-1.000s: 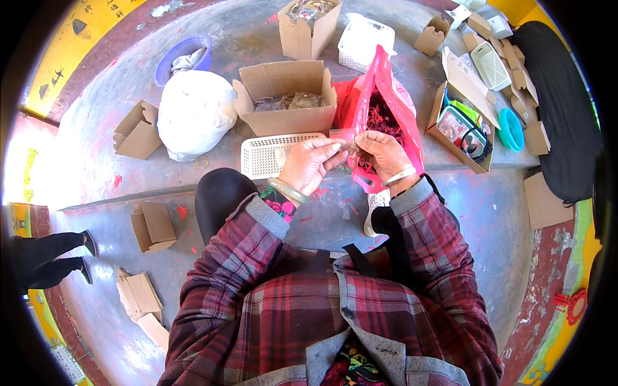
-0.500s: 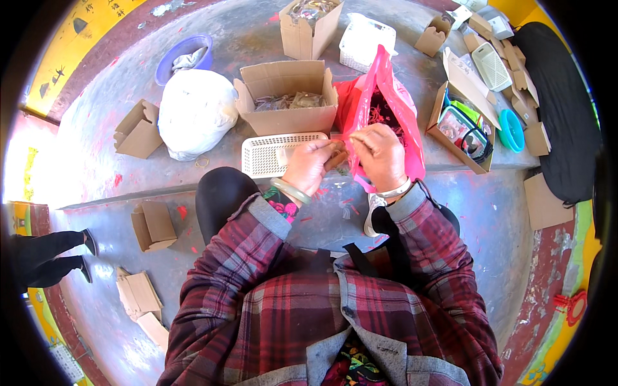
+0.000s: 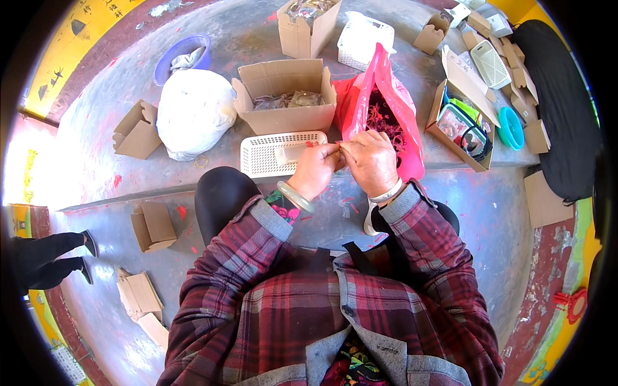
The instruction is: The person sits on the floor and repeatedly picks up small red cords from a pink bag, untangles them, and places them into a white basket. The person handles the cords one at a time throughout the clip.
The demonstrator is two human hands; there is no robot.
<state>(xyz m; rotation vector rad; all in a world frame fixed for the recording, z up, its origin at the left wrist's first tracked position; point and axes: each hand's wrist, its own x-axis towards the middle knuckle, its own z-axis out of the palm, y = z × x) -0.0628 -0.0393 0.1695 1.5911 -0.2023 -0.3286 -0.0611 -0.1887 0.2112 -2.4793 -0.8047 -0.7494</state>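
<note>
Right hand (image 3: 373,163) nearer left hand (image 3: 313,172), both hands' fingers (image 3: 347,153) pinched, contents unclear, over red-flecked grey floor (image 3: 116,225), yellow wall (image 3: 72,46) beyond.

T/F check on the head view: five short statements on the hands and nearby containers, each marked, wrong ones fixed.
1. The bare left hand and bare right hand are close together at the fingertips, near the glossy pink plastic bag. True.
2. The pink bag is tied shut. False: its mouth gapes open, showing red and dark pieces inside.
3. The cream rectangular perforated plastic basket lies on the person's side of the open brown cardboard box. True.
4. That cardboard box stands right of the pink bag. False: it stands left of it.
5. A bulging white plastic sack stands left of the box. True.
</note>
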